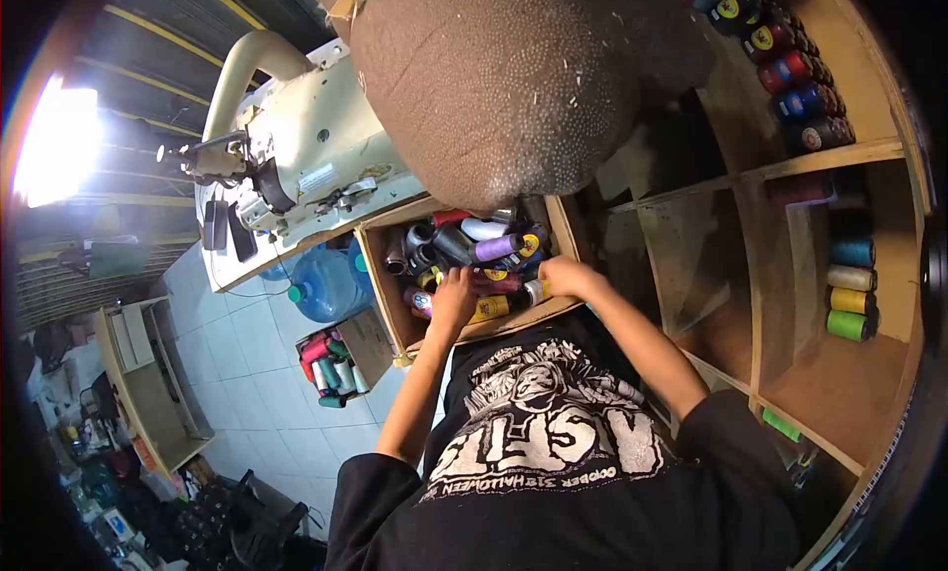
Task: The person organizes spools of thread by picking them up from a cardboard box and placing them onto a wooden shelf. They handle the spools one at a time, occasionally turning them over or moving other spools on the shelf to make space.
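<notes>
Both hands, left (452, 296) and right (566, 276), dig among spools (484, 250) in the box (380, 289); we cannot tell either grip, so we lift one spool clear at a time.

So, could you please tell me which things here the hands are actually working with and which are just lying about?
In hand:
- left hand and right hand, both down among the thread spools
- cardboard box that holds those spools

Lying about:
- sewing machine
- water bottle
- small box of spools on the floor
- shelf spools
- brown padded piece
</notes>
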`<control>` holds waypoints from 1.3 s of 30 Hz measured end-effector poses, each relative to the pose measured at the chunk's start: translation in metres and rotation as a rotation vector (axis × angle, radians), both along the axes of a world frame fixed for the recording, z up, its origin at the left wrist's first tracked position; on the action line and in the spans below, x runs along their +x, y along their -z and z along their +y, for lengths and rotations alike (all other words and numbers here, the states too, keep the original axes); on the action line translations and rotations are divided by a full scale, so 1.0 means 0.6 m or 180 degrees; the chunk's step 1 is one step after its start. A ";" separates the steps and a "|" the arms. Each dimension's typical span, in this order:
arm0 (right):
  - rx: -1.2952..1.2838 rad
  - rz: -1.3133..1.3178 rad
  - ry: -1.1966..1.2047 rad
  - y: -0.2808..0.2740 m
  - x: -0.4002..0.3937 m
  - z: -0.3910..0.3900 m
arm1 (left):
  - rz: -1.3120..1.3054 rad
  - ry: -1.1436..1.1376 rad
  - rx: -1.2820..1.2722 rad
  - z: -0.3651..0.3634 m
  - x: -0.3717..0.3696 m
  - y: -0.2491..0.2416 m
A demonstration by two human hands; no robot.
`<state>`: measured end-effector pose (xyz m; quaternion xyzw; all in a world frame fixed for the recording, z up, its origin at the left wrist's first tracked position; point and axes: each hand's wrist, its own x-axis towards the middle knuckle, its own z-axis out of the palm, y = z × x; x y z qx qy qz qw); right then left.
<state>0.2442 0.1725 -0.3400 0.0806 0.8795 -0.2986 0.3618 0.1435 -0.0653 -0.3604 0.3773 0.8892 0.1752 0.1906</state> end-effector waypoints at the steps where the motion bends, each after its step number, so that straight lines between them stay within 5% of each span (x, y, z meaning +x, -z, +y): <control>1: 0.0543 -0.0137 -0.0347 0.055 0.009 -0.019 | 0.0174 0.0207 -0.0014 0.004 0.001 0.014; 2: 0.0787 0.0457 -0.0496 0.061 0.025 -0.028 | 0.0384 0.0443 -0.0012 0.009 0.003 0.014; 7: 0.0969 0.0379 -0.0378 0.145 0.036 -0.040 | 0.1014 0.1104 -0.0259 0.027 0.017 0.062; 10: 0.0136 -0.0316 -0.0206 0.120 0.017 -0.023 | 0.0858 0.1130 -0.0439 0.033 0.015 0.069; 15: -0.0070 -0.0899 -0.0446 0.080 -0.001 -0.008 | -0.0688 0.0476 -0.0089 -0.001 -0.007 0.072; 18: 0.0179 -0.0990 -0.0759 0.083 -0.020 -0.016 | -0.1931 -0.0350 -0.0455 0.001 -0.031 -0.064; 20: 0.0232 -0.0989 -0.0588 0.089 -0.018 -0.018 | -0.1716 -0.0110 0.0014 -0.025 -0.035 -0.067; 25: -0.0115 -0.0880 0.0386 0.002 -0.007 -0.018 | -0.2698 0.0101 0.0998 -0.031 -0.036 -0.118; 26: 0.0152 -0.0252 -0.0407 0.007 0.010 -0.010 | -0.2755 0.0144 0.1074 -0.009 -0.033 -0.189; 28: -0.0468 -0.0030 0.0142 -0.079 0.024 0.021 | -0.3554 -0.0024 0.1679 0.019 -0.025 -0.263; 31: -0.1425 0.0834 0.1336 -0.237 0.076 0.094 | -0.3636 0.0421 0.1775 0.046 -0.031 -0.308; 35: -0.1205 0.3435 0.2964 -0.439 0.103 0.168 | -0.3907 0.0687 0.1878 0.075 -0.034 -0.341; 36: -0.1394 0.3436 0.3424 -0.493 0.085 0.174 | -0.3879 0.0805 0.1913 0.082 -0.034 -0.343; 39: -0.0565 0.4703 0.3436 -0.541 0.024 0.215 | -0.3811 0.1107 0.1993 0.115 -0.036 -0.363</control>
